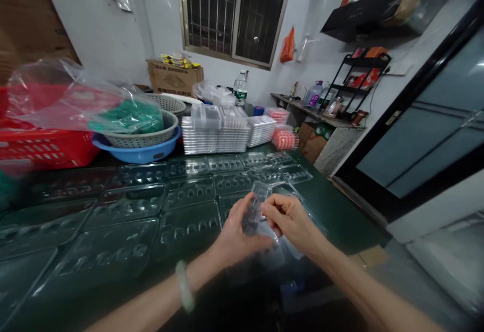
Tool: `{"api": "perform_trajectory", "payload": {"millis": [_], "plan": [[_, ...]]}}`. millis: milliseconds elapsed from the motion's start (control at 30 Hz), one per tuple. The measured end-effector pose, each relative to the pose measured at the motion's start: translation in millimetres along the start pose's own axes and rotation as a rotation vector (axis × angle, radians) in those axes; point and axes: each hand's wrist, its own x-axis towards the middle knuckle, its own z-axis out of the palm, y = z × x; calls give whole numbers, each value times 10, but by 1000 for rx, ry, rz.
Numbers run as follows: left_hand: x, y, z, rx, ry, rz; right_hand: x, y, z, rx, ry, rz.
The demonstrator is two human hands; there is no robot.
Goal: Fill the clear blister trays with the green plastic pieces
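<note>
Clear plastic trays point(187, 226) with rows of moulded hollows lie side by side in rows over the dark green table point(357, 221). Above the near right part of them, my left hand point(238, 236) grips a clear plastic container point(251, 213), thumb on the near side and fingers behind. My right hand point(289, 216) is closed in a pinch at the container's right edge. Blur and the see-through plastic hide whether it is one piece or several nested together. A pale green bangle point(184, 286) circles my left wrist.
Stacked clear trays point(215, 135) stand at the table's back, with red-and-white packs point(284, 138) to their right. Back left are a blue basin point(141, 153) under grey colanders point(136, 138) and a red basket point(71, 148). A water bottle point(240, 89) stands behind the stacks.
</note>
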Motion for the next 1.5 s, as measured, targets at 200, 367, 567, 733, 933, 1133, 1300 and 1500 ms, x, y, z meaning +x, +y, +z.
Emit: {"api": "perform_trajectory", "payload": {"millis": [200,367,567,733,933,1133,1300,1500], "plan": [[-105,-2,-320,271,-41,-31,-138,151,-828,-821,416,-218],[-160,-106,-677,271,37,-138,-84,915,-1445,-1613,316,55],[-268,-160,-973,184,89,-255,38,1768,-1596,-1669,-33,175],[-359,-228,-1149,172,131,-311,97,1885,-1535,-1597,-130,78],[-447,-219,-1285,137,152,-329,96,1883,-1469,-1541,-165,-18],[-601,-173,-1548,95,227,-295,159,2297,-1692,-1401,-27,-76],[-715,-156,-1911,110,335,-296,767,1875,-1369,-1298,219,-130],[-692,-127,-2233,102,386,-210,1641,685,-215,-1131,224,-304]]}}
